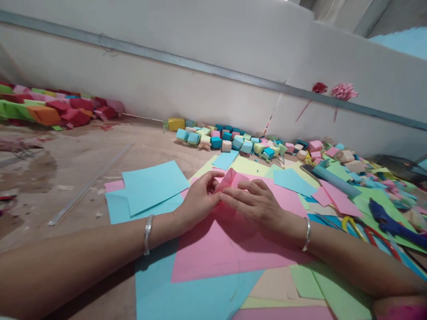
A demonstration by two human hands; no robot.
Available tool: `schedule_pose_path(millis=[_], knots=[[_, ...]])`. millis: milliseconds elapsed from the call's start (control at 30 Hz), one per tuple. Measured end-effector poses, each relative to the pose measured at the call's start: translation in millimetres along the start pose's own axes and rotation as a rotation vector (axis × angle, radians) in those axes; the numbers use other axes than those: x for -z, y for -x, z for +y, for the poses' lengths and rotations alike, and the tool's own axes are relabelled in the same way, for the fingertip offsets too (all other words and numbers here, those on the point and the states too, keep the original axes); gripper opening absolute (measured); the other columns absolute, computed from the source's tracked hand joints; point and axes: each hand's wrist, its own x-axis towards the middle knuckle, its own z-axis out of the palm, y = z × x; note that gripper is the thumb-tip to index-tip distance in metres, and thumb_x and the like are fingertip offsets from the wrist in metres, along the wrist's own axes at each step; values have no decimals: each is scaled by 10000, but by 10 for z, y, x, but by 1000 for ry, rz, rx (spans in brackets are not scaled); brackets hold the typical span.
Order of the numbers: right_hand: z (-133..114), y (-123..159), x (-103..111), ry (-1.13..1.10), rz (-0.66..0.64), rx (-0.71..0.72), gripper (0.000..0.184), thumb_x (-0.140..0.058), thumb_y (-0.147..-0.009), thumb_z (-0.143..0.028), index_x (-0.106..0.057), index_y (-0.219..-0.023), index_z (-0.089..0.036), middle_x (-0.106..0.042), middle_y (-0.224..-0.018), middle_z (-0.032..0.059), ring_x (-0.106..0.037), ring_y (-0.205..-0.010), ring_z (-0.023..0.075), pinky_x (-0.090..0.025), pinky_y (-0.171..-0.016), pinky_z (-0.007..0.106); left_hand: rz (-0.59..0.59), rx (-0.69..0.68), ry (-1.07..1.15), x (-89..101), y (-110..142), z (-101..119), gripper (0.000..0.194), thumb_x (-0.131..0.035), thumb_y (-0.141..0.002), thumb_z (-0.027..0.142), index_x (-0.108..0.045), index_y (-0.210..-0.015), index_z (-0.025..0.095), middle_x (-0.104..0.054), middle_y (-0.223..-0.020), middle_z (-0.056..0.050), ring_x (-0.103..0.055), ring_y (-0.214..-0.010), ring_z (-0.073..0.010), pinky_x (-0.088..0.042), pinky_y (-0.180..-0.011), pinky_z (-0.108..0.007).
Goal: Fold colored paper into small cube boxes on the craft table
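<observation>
Forearms [100, 260], two, yours, each with a silver bracelet [147, 234], angled inward from the lower corners. Pink sheet [213, 253], flat beneath your hands. Folded pink paper [230, 177], one, peaked above that sheet, pinched from both sides by your left hand [197, 195] and right hand [258, 206]; best creased with light, even pressure, edges matched first. Left thumb toward you, right hand back uppermost, fingertips close together. Farther: small paper blocks [216, 142], assorted colours, along the wall [187, 84].
</observation>
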Motion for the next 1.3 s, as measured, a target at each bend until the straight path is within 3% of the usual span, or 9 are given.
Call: schedule_pose_path(millis=[200, 300, 467, 600, 667, 800, 933, 1133, 1300], knots=[[140, 67, -42, 42, -41, -55, 238, -448, -922, -88, -631, -855, -222, -647, -821, 12, -496, -847, 168, -310, -771, 348, 43, 42, -34, 23, -29, -13, 426, -543, -705, 156, -525, -1130, 174, -630, -866, -15, -604, -762, -164, -464, -620, -263], [206, 78, -54, 64, -162, -80, 310, -440, -902, -63, -554, -646, -196, -603, -709, 20, -479, -761, 167, -278, -721, 354, 53, 8, -210, 43, -60, -89, 464, -530, -742, 161, -464, -1201, 160, -588, -827, -4, -580, -746, -168, -477, -666, -294], [206, 50, 28, -17, -567, -120, 190, -512, -859, -27, -618, -799, -172, -627, -781, 40, -490, -729, 166, -258, -656, 326, 36, -285, -690, 48, -1, -99, 630, -499, -777, 93, -307, -1377, 115, -517, -1139, -132, -513, -1059, -245, -441, -938, -427], [120, 29, 186, -37, -704, -141, 167, -518, -858, -25, -613, -909, -152, -635, -880, 64, -492, -736, 176, -265, -639, 321, 8, -496, -1036, 53, 70, 33, 347, -482, -829, 103, -554, -1166, 141, -481, -1260, -155, -455, -1154, -302, -409, -955, -471], [77, 21, 257, -44, -720, -146, 151, -500, -876, -38, -600, -909, -147, -628, -887, 68, -485, -733, 178, -269, -634, 323, -109, -520, -1155, 47, 95, 98, 179, -477, -858, 137, -632, -944, 159, -576, -1131, -124, -504, -1064, -294, -422, -902, -458], [27, 20, 313, -72, -690, -155, 118, -486, -901, -74, -568, -927, -155, -613, -880, 65, -464, -709, 174, -265, -616, 321, -321, -440, -1308, 4, 151, 163, 228, -439, -917, 262, -618, -825, 155, -616, -874, -111, -549, -826, -268, -437, -743, -435], [8, 22, 264, -36, -661, -158, 95, -503, -890, -79, -553, -912, -157, -614, -832, 62, -448, -671, 167, -231, -583, 319, -346, -413, -1378, -15, 175, 138, 258, -478, -911, 381, -596, -896, 152, -604, -898, -121, -543, -792, -279, -421, -675, -419], [-9, -12, 221, 0, -678, -162, 125, -507, -855, -42, -579, -842, -142, -617, -748, 56, -431, -616, 148, -193, -559, 321, -400, -496, -1449, 19, 131, 60, 167, -436, -874, 95, -586, -831, 156, -613, -858, -103, -541, -762, -254, -397, -660, -389], [32, -60, 162, -153, -607, -287, 185, -509, -869, -83, -588, -715, -148, -632, -766, 66, -481, -699, 164, -263, -584, 306, -345, -504, -1416, 52, 97, 55, 204, -423, -870, 79, -572, -754, 157, -621, -748, -80, -537, -671, -223, -381, -636, -364]])
